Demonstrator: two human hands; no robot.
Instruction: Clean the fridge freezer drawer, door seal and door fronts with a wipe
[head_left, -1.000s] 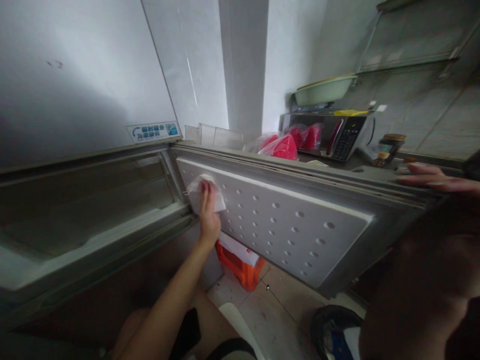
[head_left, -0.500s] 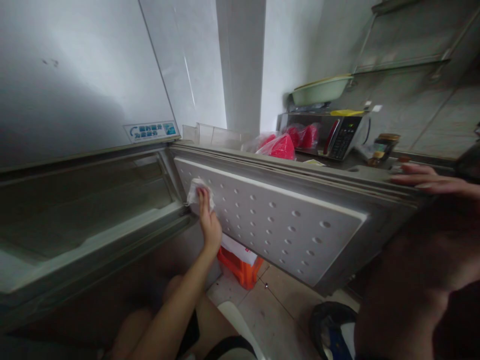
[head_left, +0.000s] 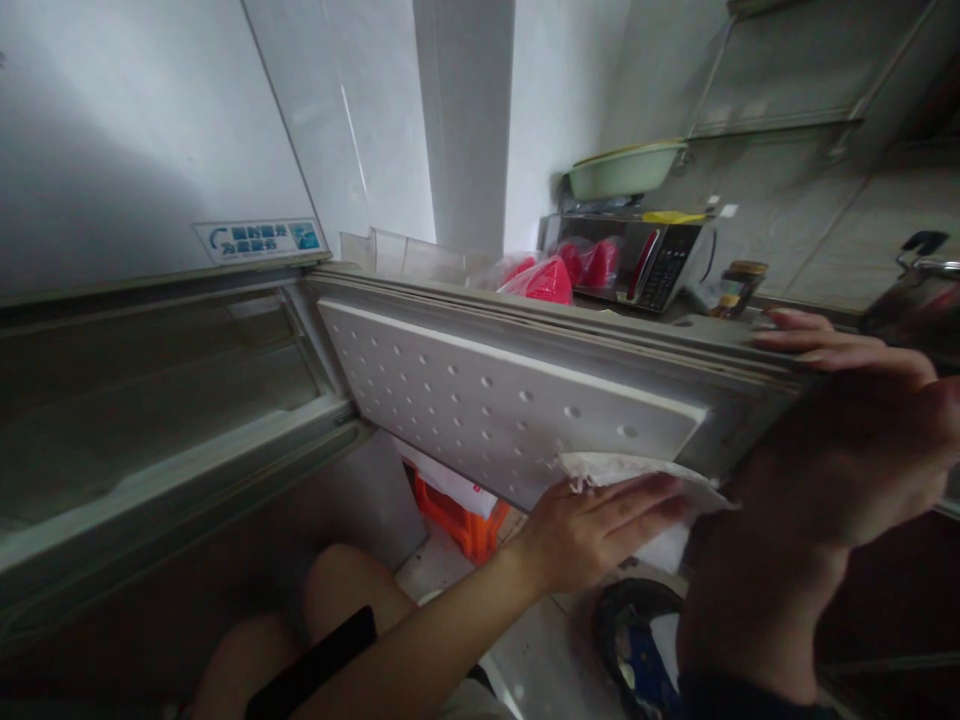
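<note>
My left hand [head_left: 596, 525] presses a white cloth [head_left: 637, 468] flat against the lower right corner of the open door's inner panel [head_left: 480, 395], which is white with rows of small round dimples. Part of the cloth hangs below the door's edge. My right hand [head_left: 840, 400] holds the door's outer end, its fingers laid over the top edge. The door swings out from a white fridge cabinet [head_left: 135, 140] on the left.
The open compartment [head_left: 150, 400] lies at left. An orange crate [head_left: 457, 520] stands on the tiled floor under the door. Behind the door are red bags [head_left: 546, 280], a microwave [head_left: 652, 260] with a green basin [head_left: 622, 170] on top, a jar [head_left: 739, 285] and a kettle [head_left: 915, 290].
My left hand has swept the cloth from the panel's upper left corner near the hinge down to its lower right corner. My right hand has stayed on the door's edge.
</note>
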